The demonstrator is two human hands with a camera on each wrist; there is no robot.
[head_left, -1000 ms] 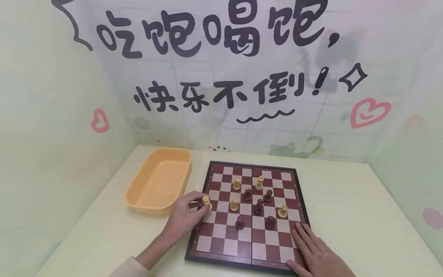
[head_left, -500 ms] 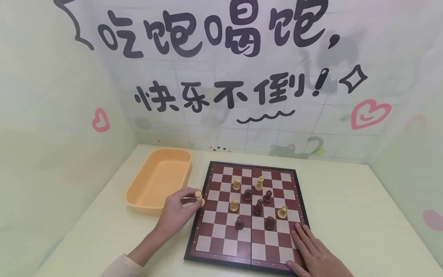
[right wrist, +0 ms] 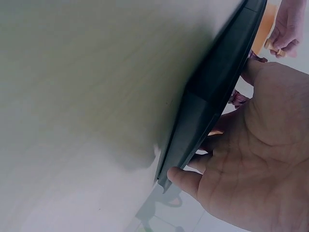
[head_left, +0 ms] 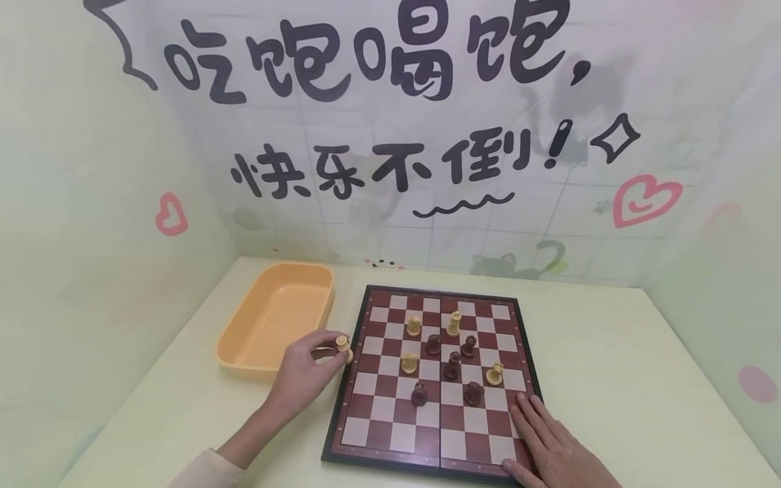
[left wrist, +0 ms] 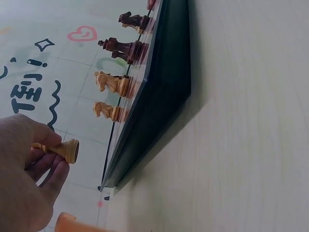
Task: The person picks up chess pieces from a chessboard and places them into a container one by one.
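My left hand (head_left: pixel 302 371) pinches a pale chess piece (head_left: pixel 344 344) between thumb and fingers, just off the left edge of the chessboard (head_left: pixel 366 432). In the left wrist view the round base of that chess piece (left wrist: pixel 71 151) sticks out past the fingertips, while its top is mostly hidden. Fingers straight, my right hand (head_left: pixel 558 444) rests on the board's near right edge. Pale pieces on the squares include a knight (head_left: pixel 409 363) and another knight (head_left: pixel 495 374). Dark pieces stand among them, such as a tall one (head_left: pixel 452 366) near the middle and one (head_left: pixel 419 394) nearer me.
An orange tray (head_left: pixel 244 371) lies left of the board, beyond my left hand. The pale table (head_left: pixel 641 379) extends on both sides. A printed curtain (head_left: pixel 390 237) with black lettering hangs behind, and pale side walls (head_left: pixel 110 237) close in the space.
My left hand has drawn the pale chess piece leftward, from over the board's left border to just outside it. The right hand stays in place on the board.
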